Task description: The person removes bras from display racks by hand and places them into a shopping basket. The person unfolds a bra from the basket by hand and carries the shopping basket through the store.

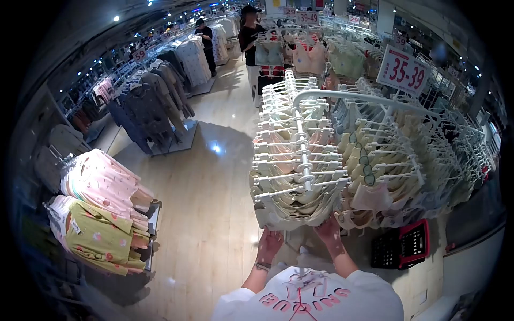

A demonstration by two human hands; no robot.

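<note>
Several pale cream bras [300, 211] hang in a dense row on white clip hangers [302, 144] along a metal rail in front of me. At the near end of the row, my left hand [271, 242] is closed at the lower left edge of the front bra, fingers curled at the fabric. My right hand [328, 231] grips the same bra at its lower right side, with the fingertips partly hidden by the cloth. Both hands are below the hangers, roughly a bra's width apart.
More bras on hangers [375, 155] fill the right side, under a 35-39 price sign [402, 71]. A black and red basket [400, 245] sits on the floor. Pajama racks [101, 230] stand left. Two people [249, 40] are farther back.
</note>
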